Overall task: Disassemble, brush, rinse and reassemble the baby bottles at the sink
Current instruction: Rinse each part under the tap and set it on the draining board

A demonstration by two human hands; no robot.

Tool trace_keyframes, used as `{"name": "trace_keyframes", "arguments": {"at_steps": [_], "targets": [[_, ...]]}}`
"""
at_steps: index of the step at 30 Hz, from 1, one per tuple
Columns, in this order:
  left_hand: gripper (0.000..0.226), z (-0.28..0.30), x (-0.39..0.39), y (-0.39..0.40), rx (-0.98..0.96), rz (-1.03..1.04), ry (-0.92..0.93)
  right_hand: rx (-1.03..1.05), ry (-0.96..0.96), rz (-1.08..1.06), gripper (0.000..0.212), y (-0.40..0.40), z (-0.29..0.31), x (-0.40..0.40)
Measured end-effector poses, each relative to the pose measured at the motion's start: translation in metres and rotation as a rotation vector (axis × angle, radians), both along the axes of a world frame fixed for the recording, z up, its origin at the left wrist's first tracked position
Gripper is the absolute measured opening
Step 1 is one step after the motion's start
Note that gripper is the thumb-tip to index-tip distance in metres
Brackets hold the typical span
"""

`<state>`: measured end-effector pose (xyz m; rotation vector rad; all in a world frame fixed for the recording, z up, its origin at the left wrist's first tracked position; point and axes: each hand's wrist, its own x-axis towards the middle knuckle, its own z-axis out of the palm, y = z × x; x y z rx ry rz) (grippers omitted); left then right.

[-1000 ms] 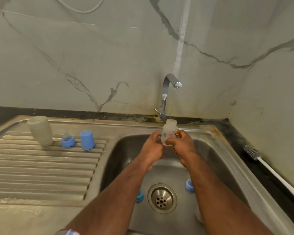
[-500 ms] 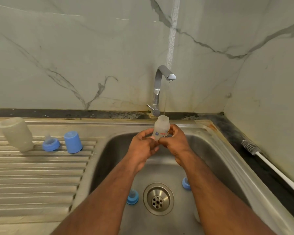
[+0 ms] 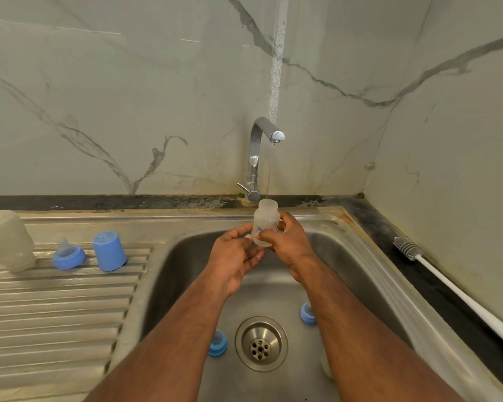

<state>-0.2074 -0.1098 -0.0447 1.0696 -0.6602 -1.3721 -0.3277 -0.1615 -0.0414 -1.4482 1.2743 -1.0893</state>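
Observation:
A small clear baby bottle (image 3: 265, 219) without its cap stands upright over the sink (image 3: 186, 256), under a thin stream from the tap (image 3: 263, 146). My right hand (image 3: 288, 242) grips its lower body. My left hand (image 3: 233, 256) touches the bottle's base with its fingertips. Two blue collars with teats lie in the basin, one left of the drain (image 3: 217, 343) and one to the right (image 3: 307, 313). On the drainboard stand a larger cloudy bottle (image 3: 8, 242), a blue collar with teat (image 3: 68, 255) and a blue cap (image 3: 109, 250).
A white-handled bottle brush (image 3: 447, 282) lies on the dark counter strip along the right wall. The drain (image 3: 261, 343) sits at the basin's middle. Another pale object (image 3: 327, 368) shows partly behind my right forearm. Marble walls close in behind and to the right.
The view has shifted slightly left and down. Both hands keep the bottle under the running water, with my left fingers sliding lower toward its base.

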Motion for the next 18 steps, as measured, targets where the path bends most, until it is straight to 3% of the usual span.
{"name": "trace_keyframes", "arguments": {"at_steps": [9, 13, 16, 18], "targets": [[0.030, 0.002, 0.001, 0.001, 0.053, 0.005, -0.026, -0.058, 0.067, -0.007, 0.064, 0.005, 0.008, 0.000], [0.022, 0.000, 0.005, -0.001, 0.071, 0.111, -0.073, -0.168, 0.136, -0.107, 0.066, 0.007, 0.012, 0.001], [0.020, -0.001, 0.006, 0.000, 0.067, 0.169, -0.074, -0.096, 0.267, -0.062, 0.070, 0.009, 0.003, 0.002], [0.020, 0.002, 0.006, -0.001, 0.078, 0.175, -0.076, -0.124, 0.237, -0.115, 0.071, 0.007, 0.004, 0.001]]}}
